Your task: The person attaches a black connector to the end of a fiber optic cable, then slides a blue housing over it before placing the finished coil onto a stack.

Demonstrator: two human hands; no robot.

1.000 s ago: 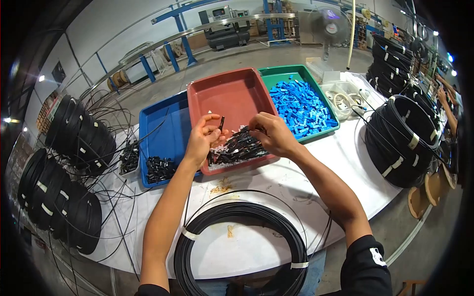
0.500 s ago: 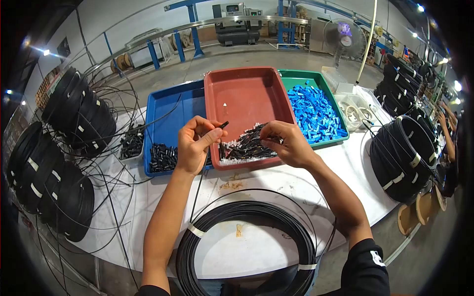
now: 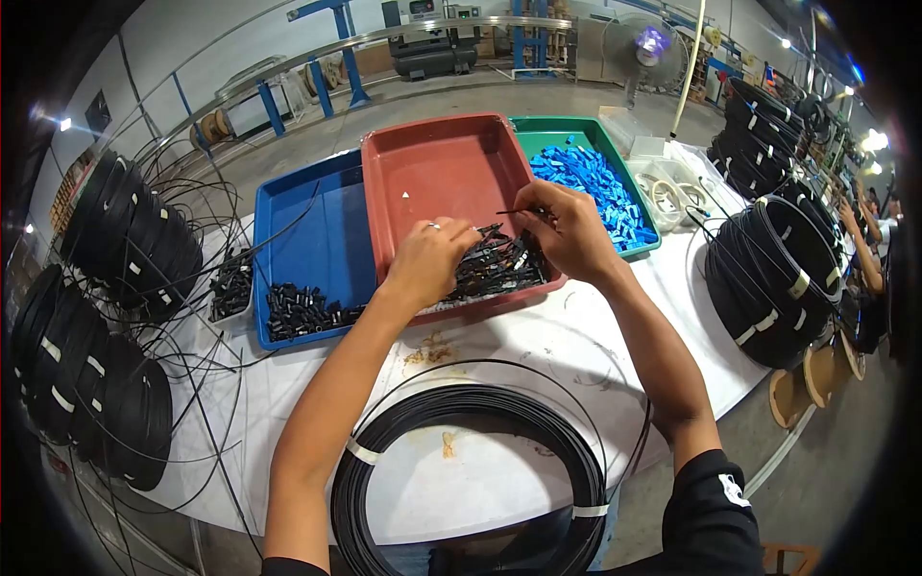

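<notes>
With right fingers (image 3: 538,195) pinching thin black piece (image 3: 509,212) mid-frame, apparently holds it clear of pile (image 3: 495,274); cannot tell left fingers' (image 3: 454,237) grip.

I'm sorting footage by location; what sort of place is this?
Probably a cable workshop or factory: coils of black cable, a red tray of black pieces, and a machine beyond.

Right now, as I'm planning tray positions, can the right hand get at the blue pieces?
Probably yes: the blue pieces lie uncovered near the right hand, though it pinches a thin black piece.
</notes>
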